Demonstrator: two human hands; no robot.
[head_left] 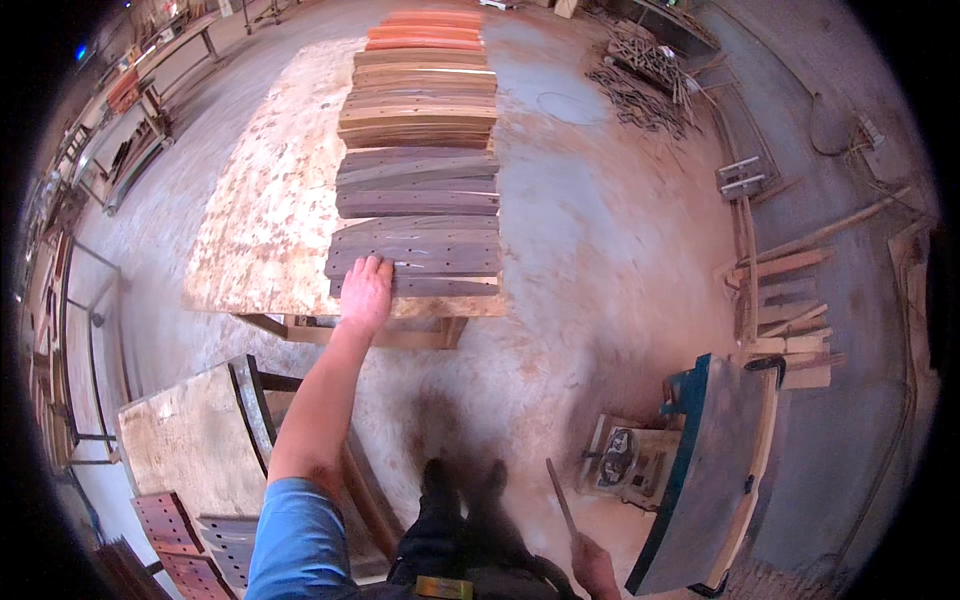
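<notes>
My left hand (367,295) reaches forward to the near left corner of a row of dark wooden boards (430,243) with small holes. Its fingers are close together and bent over a dark board there; the thumb is hard to make out. Low at the right, my right hand (594,567) is closed around one end of a long, slim tool (563,502), which looks like a file and points up and away from me. The boards lie side by side on a worn, pale wooden table (265,200), dark ones nearest, then brown, then orange-red at the far end.
A second bench (190,425) stands at my near left, with reddish drilled boards (170,522) at its front. To my right is a curved dark panel (690,480) on a stand, with a dusty device (618,458) beside it. Wood pieces (795,345) lie farther right.
</notes>
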